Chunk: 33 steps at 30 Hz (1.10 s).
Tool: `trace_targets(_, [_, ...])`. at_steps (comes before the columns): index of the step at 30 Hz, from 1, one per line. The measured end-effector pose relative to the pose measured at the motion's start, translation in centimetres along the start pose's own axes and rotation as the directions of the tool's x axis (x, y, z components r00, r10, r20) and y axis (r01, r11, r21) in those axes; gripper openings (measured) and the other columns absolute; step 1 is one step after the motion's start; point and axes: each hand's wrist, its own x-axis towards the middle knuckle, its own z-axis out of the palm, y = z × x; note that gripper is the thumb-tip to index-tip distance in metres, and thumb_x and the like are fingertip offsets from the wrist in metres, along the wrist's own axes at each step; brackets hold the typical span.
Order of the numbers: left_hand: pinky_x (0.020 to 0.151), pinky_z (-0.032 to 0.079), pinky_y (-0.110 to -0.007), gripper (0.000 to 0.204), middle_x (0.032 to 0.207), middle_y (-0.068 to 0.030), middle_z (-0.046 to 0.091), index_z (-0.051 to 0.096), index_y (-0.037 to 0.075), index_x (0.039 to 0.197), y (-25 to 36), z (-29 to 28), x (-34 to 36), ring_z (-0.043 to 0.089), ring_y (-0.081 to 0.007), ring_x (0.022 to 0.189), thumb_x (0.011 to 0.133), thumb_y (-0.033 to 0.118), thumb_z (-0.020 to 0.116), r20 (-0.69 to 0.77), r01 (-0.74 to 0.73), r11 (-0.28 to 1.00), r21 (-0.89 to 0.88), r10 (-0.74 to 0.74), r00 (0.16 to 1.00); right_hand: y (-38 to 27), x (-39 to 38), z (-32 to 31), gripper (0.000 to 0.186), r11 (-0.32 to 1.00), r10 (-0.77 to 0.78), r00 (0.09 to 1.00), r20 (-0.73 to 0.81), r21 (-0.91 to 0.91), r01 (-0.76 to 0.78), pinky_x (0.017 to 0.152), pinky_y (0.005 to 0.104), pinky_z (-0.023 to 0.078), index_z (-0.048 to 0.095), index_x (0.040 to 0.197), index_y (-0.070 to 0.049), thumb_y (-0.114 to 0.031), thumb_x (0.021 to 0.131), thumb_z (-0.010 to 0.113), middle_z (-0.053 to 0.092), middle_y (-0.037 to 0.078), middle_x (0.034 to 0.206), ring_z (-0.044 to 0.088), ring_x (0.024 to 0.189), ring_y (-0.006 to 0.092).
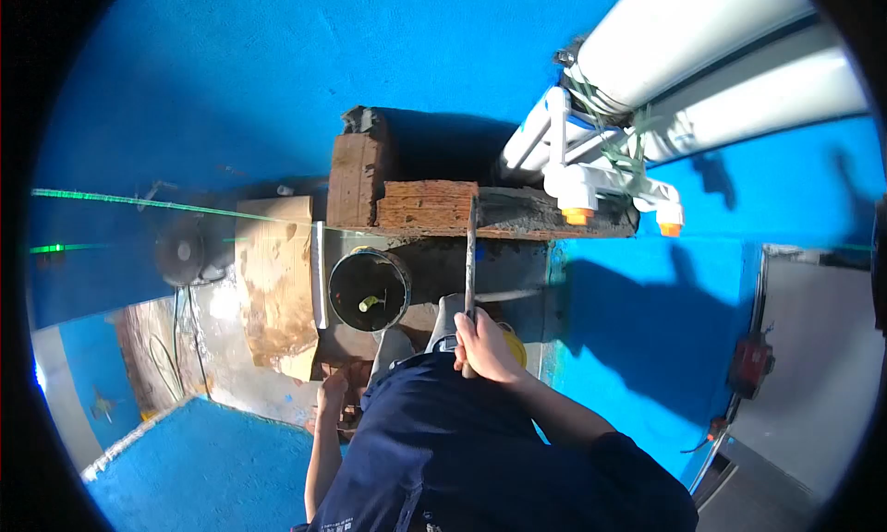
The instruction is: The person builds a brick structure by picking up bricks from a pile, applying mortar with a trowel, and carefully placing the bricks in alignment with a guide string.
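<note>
Black round bucket (pixel 344 299) with a small yellow-green object (pixel 369 304) inside stands left of the long grey tool (pixel 470 269) that the right hand (pixel 486 349) clamps, tip by reddish-brown brick (pixel 427 207); the left hand's (pixel 332 390) fingers I cannot tell.

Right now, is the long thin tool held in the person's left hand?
No, the right hand grips the long thin tool near its lower end.

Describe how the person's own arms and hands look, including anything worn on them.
The left hand and right hand show no gloves, and the forearms are uncovered. A short, dark navy sleeve covers the right upper arm, matching the navy top; the left sleeve barely shows.
</note>
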Motion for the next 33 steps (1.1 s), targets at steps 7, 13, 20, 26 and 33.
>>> trace_targets(7, [0.076,0.048,-0.027,0.030,0.099,-0.0079,0.065,0.061,-0.004,0.109,5.3,3.8,-7.1,0.059,-0.0138,0.088,0.084,0.012,0.061,-0.217,0.102,0.969,-0.226,-0.152,0.964,-4.9,-3.6,-0.4,0.022,0.980,-0.185,0.970,0.158,-0.037,0.193,0.045,0.0257,0.044,0.043,0.095,-0.002,-0.023,0.100,0.042,0.043,0.002,0.063,0.045,0.046,0.0092])
trace_targets(13, [0.073,0.050,-0.028,0.028,0.094,-0.0068,0.067,0.063,-0.001,0.106,-0.1,5.9,-8.5,0.063,-0.0168,0.081,0.082,0.013,0.062,-0.283,0.149,0.971,-0.187,-0.198,0.938,-3.4,1.8,3.5,0.026,0.874,-0.458,0.881,0.118,-0.124,0.470,0.044,0.0212,0.035,0.044,0.085,-0.007,-0.027,0.100,0.038,0.040,-0.001,0.061,0.039,0.046,0.0065])
trace_targets(20, [0.081,0.050,-0.031,0.033,0.102,-0.0108,0.068,0.062,-0.002,0.111,-2.0,5.9,-12.4,0.064,-0.0187,0.091,0.080,0.010,0.064,-0.375,0.183,0.870,-0.457,-0.375,0.848,2.3,5.5,3.7,0.042,0.970,-0.184,0.974,-0.132,-0.184,0.158,0.035,0.0240,0.029,0.041,0.066,-0.015,-0.042,0.098,0.040,0.040,0.000,0.051,0.038,0.038,0.0102])
trace_targets(26, [0.063,0.050,-0.034,0.029,0.071,-0.0107,0.067,0.070,0.001,0.081,-11.8,8.6,-14.8,0.063,-0.0183,0.065,0.079,0.030,0.067,-0.170,0.516,0.777,-0.361,-0.599,0.783,4.7,3.8,4.6,0.045,0.860,-0.053,0.989,-0.141,-0.510,-0.027,0.036,0.0246,0.022,0.031,0.060,-0.016,-0.030,0.094,0.056,0.031,-0.006,0.048,0.027,0.039,0.0049])
trace_targets(33, [0.070,0.052,-0.040,0.026,0.073,-0.0172,0.067,0.069,0.006,0.072,-21.3,12.6,-13.0,0.066,-0.0314,0.071,0.075,0.031,0.065,-0.099,0.590,0.612,-0.526,-0.733,0.673,9.7,3.1,6.0,0.039,0.435,0.227,0.937,-0.266,-0.833,-0.342,0.033,0.0250,0.026,0.038,0.063,-0.013,-0.028,0.087,0.064,0.036,-0.004,0.050,0.034,0.037,0.0067])
